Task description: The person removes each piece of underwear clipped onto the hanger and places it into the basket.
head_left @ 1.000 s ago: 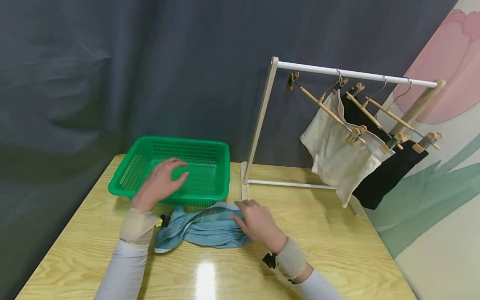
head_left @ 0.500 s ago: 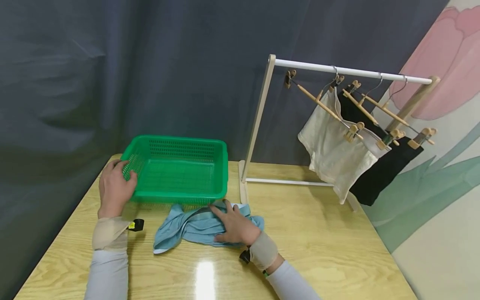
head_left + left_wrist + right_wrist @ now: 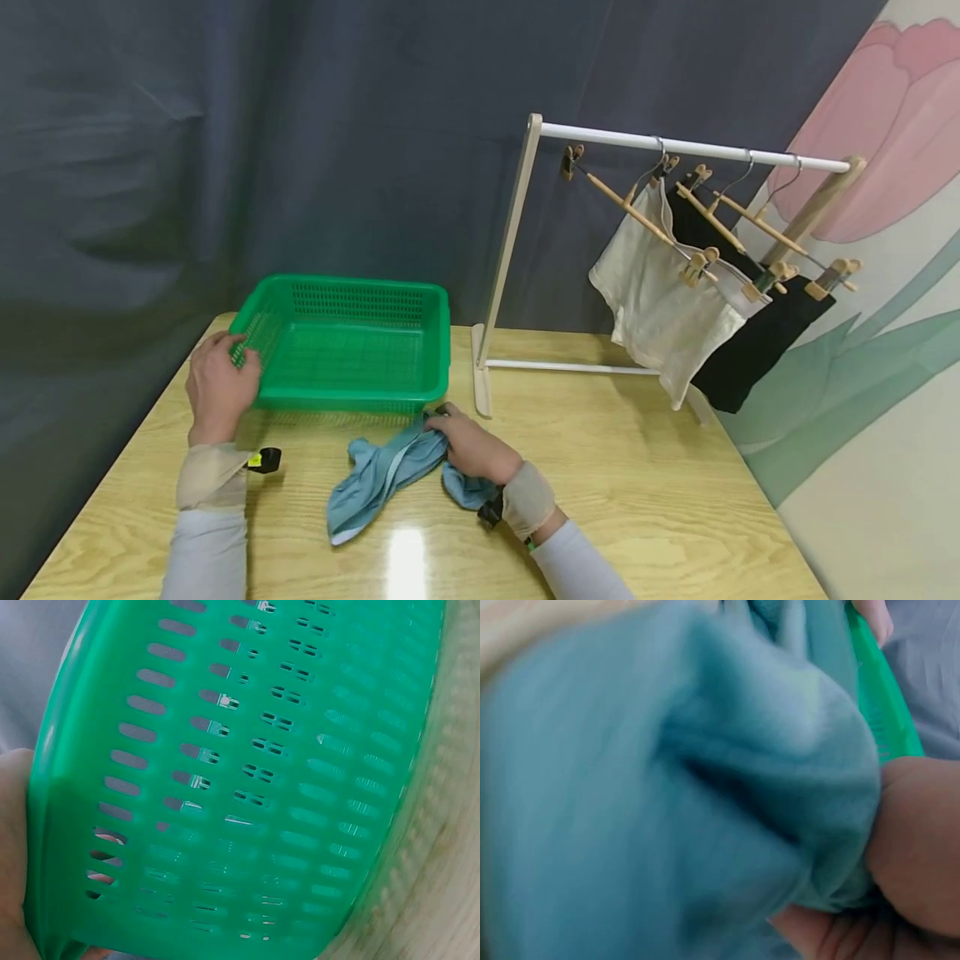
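A green plastic basket (image 3: 352,400) with slotted sides stands on the table. My left hand (image 3: 219,383) grips its rim at the near left corner; in the left wrist view the slotted wall (image 3: 225,780) fills most of the frame, and the hand shows at the left edge. In front of the basket, my right hand (image 3: 480,446) holds a crumpled blue garment (image 3: 382,471) by a bunched part, with folds hanging on both sides of the hand. Up close in the right wrist view, the blue cloth (image 3: 705,787) hides most of the fingers.
To the right stands a wooden rack with a white rail (image 3: 600,136). Clip hangers hang from it, bearing white shorts (image 3: 660,292) and a black garment (image 3: 757,350) behind. A dark curtain (image 3: 337,150) runs along the back of the wooden table (image 3: 600,500).
My left hand has moved left from over the basket to its rim. My right hand has come to the blue garment, taken hold of it and bunched it up.
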`<state>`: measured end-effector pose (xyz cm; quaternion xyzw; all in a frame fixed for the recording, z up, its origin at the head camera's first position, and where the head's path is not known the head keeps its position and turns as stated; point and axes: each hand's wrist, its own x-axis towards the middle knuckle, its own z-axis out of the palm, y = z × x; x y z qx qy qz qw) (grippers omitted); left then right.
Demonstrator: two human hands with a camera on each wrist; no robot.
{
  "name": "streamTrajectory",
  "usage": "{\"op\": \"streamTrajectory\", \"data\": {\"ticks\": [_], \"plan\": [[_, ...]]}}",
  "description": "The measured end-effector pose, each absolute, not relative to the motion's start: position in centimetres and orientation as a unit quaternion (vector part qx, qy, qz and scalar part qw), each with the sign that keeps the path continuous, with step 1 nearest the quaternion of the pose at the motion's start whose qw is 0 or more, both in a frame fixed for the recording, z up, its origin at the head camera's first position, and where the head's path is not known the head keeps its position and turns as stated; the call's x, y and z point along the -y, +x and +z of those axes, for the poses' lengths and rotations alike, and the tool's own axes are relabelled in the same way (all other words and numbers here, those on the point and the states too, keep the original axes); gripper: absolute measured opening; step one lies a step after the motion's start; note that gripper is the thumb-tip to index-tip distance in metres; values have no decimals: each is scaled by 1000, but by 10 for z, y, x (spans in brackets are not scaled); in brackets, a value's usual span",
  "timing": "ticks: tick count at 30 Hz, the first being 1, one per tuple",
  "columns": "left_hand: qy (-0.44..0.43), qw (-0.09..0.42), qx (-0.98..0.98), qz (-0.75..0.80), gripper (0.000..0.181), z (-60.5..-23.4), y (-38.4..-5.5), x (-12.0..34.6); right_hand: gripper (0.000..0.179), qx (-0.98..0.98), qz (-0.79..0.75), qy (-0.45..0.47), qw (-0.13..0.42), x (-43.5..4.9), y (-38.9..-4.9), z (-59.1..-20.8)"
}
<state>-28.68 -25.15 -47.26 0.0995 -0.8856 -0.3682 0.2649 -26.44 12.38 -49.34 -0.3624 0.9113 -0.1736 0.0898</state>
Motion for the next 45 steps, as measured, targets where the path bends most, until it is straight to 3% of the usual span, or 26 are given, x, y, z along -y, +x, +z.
{"op": "streamTrajectory", "data": {"ticks": [4, 9, 13, 16, 21, 26, 45], "plan": [[98, 273, 884, -367, 41, -474, -286, 252, 46, -905, -204, -363, 86, -128, -270, -494], [97, 285, 881, -366, 40, -471, -287, 251, 34, -909, -229, -317, 142, -127, -268, -487], [101, 284, 881, -364, 40, -469, -288, 250, 63, -925, -207, -268, 171, -120, -261, -486], [101, 283, 881, -365, 40, -468, -289, 249, 82, -938, -168, -265, 149, -114, -258, -489], [102, 284, 882, -361, 42, -467, -291, 250, 56, -946, -135, -275, 103, -109, -257, -494], [116, 264, 888, -359, 48, -470, -290, 253, 33, -946, -124, -279, 109, -109, -256, -498], [78, 256, 886, -380, 58, -471, -286, 262, 14, -930, -146, -316, 117, -118, -262, -497]]}}
